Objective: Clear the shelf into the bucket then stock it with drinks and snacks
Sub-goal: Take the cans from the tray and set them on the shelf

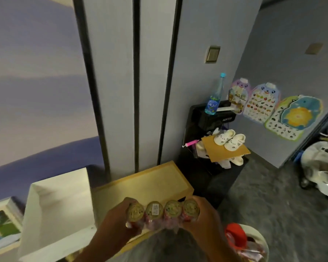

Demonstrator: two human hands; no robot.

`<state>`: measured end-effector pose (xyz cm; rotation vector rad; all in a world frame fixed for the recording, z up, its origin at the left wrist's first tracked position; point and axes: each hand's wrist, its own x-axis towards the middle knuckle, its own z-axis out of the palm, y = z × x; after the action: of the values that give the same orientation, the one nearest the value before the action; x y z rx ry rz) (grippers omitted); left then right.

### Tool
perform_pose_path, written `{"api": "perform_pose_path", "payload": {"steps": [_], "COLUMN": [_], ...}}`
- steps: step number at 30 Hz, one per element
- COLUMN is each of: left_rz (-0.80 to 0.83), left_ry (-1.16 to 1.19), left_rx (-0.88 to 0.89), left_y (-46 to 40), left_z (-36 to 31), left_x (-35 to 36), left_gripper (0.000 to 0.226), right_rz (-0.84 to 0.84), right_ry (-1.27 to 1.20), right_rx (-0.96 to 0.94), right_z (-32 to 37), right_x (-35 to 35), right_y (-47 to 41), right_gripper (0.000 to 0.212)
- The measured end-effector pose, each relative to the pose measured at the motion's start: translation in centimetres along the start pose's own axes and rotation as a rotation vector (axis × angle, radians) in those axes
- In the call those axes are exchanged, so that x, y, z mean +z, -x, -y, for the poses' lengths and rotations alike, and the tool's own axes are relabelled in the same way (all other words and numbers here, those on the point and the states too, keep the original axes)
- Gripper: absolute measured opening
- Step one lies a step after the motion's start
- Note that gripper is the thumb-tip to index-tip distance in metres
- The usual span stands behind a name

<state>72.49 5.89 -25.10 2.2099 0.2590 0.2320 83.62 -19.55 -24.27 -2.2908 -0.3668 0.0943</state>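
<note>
Both hands, left [119, 222] and right [203, 216], clamp the ends of a four-bottle pack [163, 212] above the near shelf [150, 182]. Likely heavyish, wrap slippery; end grip suits it.

Both forearms up from the bottom edge, converging toward the middle. Left hand [119, 220] clamped on the left end of the row of four small bottles [163, 211], fingers [130, 202] curled over the top of the end bottle, thumb out of sight beneath. Right hand [206, 214] clamped on the right end of the row, back of the hand turned up, fingers wrapped round the last bottle. Hands level with each other, well apart, the row spanning the gap between them. Wrists bent slightly inward. Both arms bare.
</note>
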Motion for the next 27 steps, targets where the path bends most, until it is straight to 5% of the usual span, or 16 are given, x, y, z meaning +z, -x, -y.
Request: {"api": "perform_pose_path", "payload": {"steps": [9,27], "left_rz": [-0.033,-0.272], "left_ry": [-0.045,-0.152], "left_rx": [-0.194,-0.536], "left_y": [-15.1,-31.3], "left_z": [1.4,12.5], "left_x": [7.6,16.4], "left_gripper": [0.052,0.057], "right_rz": [0.281,0.357], "right_ry": [0.023,-0.03], "right_rx": [0.051,-0.061], "right_z": [-7.0,-17.3], "right_x": [0.2,16.8], "right_y": [-19.2,-40.2], "right_gripper": [0.074,0.061]}}
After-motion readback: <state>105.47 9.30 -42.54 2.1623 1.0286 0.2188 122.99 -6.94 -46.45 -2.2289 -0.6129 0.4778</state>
